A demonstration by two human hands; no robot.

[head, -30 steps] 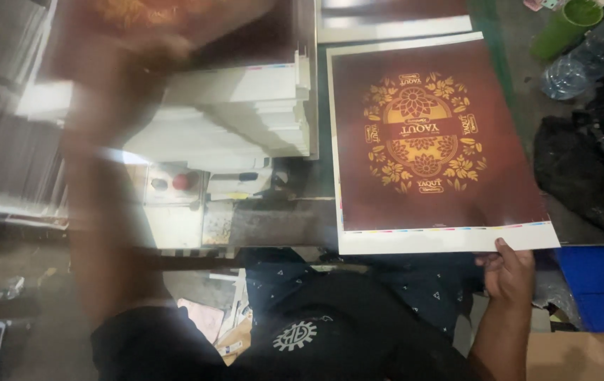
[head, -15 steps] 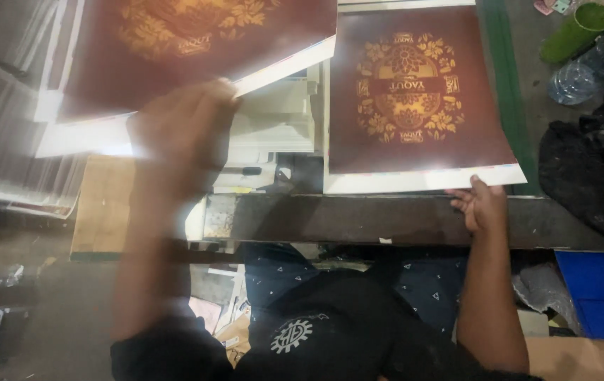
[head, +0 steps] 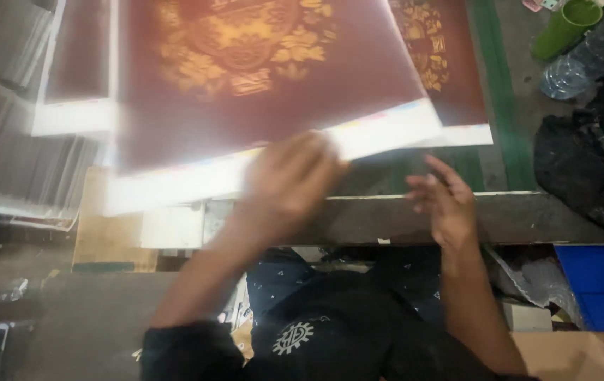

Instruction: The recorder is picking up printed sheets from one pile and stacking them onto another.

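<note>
Left hand: blurred, at the white lower margin of a large printed sheet, dark red with a gold ornamental design. Grip appears pinched on that margin, thumb on top; blur prevents certainty about the fingers beneath. Held by the unprinted edge, probably to keep fingers off the inked area.

Sheet position: raised and tilted above the surface, spanning from the left stack toward the right one, near edge closest to the body.

Right hand: grip apart, fingers spread, holding nothing, poised over the front rim of the surface, just below the white margin of a second printed sheet of the same design. No clear contact with that sheet.

Second sheet: flat on the surface, partly covered by the raised one, beside a green strip.

Left side: another sheet lying flat, beside grey stacked material.

Far right: green cup, clear plastic bottle, crumpled black bag; set well apart from the sheets. Blue bin below the surface.
</note>
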